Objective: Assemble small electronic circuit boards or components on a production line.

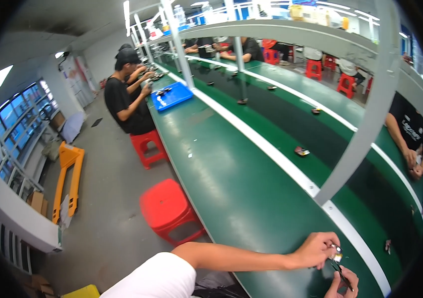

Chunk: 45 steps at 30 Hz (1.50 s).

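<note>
Over the green workbench (211, 179), at the lower right, my left hand (315, 250) is closed on a small electronic part (337, 254) with shiny metal and a yellow-white patch. Its exact kind is too small to make out. My right hand (341, 286), partly cut off by the lower edge of the picture, grips dark tweezers (341, 272). Their tips point up at the small part, close to the left fingertips; whether they touch it I cannot tell.
A dark conveyor belt (281, 131) carrying several small parts runs beyond a white rail. A grey post (355, 134) rises near my hands. A blue tray (171, 96) lies farther along the bench. Red stools (164, 203) and a seated person (127, 94) are left; another person (408, 134) works opposite.
</note>
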Available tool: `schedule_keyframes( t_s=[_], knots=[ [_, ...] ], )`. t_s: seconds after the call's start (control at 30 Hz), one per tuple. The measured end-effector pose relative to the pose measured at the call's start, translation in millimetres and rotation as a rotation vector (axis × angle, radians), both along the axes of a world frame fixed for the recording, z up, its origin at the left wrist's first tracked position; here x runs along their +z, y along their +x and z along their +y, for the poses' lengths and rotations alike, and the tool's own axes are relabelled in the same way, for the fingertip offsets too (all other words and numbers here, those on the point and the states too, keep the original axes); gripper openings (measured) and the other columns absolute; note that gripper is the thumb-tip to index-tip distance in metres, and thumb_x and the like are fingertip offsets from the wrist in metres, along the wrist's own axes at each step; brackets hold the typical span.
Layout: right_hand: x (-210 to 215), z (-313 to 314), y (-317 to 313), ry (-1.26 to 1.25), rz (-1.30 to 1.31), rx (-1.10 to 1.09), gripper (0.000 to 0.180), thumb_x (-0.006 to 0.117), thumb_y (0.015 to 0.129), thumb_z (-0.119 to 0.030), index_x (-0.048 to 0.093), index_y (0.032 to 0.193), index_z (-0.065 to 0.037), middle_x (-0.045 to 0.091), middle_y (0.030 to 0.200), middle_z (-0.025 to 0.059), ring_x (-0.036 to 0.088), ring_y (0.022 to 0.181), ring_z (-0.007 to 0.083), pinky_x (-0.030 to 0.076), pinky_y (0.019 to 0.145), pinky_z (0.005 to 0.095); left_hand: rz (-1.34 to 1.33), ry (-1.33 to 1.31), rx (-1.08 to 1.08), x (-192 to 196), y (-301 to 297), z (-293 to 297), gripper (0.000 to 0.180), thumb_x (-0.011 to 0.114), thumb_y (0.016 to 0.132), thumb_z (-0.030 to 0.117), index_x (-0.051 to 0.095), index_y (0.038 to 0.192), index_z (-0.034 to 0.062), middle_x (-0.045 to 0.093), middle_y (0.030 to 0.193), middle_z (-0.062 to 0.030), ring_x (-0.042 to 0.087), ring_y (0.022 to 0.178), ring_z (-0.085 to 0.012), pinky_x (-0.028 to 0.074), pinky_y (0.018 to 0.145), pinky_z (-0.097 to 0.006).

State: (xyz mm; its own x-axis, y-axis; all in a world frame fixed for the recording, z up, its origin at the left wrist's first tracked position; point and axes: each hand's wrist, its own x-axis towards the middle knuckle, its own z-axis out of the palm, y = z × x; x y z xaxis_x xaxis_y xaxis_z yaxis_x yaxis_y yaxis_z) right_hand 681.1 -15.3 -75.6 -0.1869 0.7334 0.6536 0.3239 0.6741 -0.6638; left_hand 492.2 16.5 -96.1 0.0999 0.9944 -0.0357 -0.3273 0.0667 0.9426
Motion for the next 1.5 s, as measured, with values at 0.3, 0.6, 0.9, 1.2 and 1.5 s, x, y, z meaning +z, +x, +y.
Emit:
schedule_keyframes(
  t_s=[0.3, 0.6, 0.9, 1.2, 1.5],
  knots=[
    [-7.8, 15.3, -15.5, 0.011, 0.066, -0.158, 0.015, 0.083, 0.074, -0.001, 0.074, 0.085, -0.005, 0.076, 0.083, 0.0082, 0.071, 0.063, 0.0212, 0.055, 0.059, 0.0284, 0.227, 0.022, 0.134, 9.6, -22.8, 13.2, 0.023, 0.063, 0.099, 0.007, 0.061, 0.119, -0.0042, 0.069, 0.093, -0.0137, 0.069, 0.065, -0.0149, 0.058, 0.051, -0.028],
    [-12.2, 20.4, -6.3, 0.016, 0.121, -0.213, 0.016, 0.083, 0.076, -0.004, 0.074, 0.089, -0.008, 0.067, 0.065, 0.0006, 0.043, 0.040, 0.0075, 0.036, 0.043, 0.0251, 0.675, 0.171, 0.198, 22.7, 20.2, 153.4, 0.016, 0.067, 0.093, 0.005, 0.065, 0.102, -0.0079, 0.067, 0.094, -0.0183, 0.071, 0.061, -0.0270, 0.057, 0.052, -0.037],
    [-12.1, 19.3, 0.0, 0.008, 0.006, -0.164, 0.013, 0.079, 0.081, -0.007, 0.070, 0.090, -0.007, 0.074, 0.081, 0.0043, 0.072, 0.064, 0.0213, 0.054, 0.056, 0.0303, 1.239, 0.688, 0.284, 40.4, 75.9, 195.7, 0.025, 0.071, 0.084, 0.016, 0.072, 0.106, 0.0041, 0.070, 0.105, -0.0171, 0.069, 0.091, -0.0386, 0.055, 0.082, -0.046],
    [-13.7, 19.4, -7.2, 0.019, -0.033, -0.147, 0.014, 0.079, 0.078, -0.005, 0.070, 0.089, -0.007, 0.074, 0.078, 0.0053, 0.071, 0.061, 0.0219, 0.055, 0.055, 0.0298, 1.017, 0.309, -0.284, 21.4, 154.1, 224.8, 0.021, 0.076, 0.080, 0.019, 0.074, 0.086, -0.0010, 0.073, 0.072, -0.0100, 0.070, 0.055, -0.0174, 0.058, 0.052, -0.031],
    [-16.6, 15.1, -2.1, 0.020, -0.006, -0.166, 0.013, 0.082, 0.074, -0.003, 0.073, 0.083, -0.004, 0.072, 0.074, 0.0063, 0.048, 0.045, 0.0090, 0.037, 0.045, 0.0238, 0.620, 0.246, -0.185, 18.3, 141.5, 204.5, 0.009, 0.064, 0.081, -0.002, 0.064, 0.080, -0.0104, 0.069, 0.067, -0.0212, 0.072, 0.054, -0.0278, 0.059, 0.045, -0.035]
  ],
)
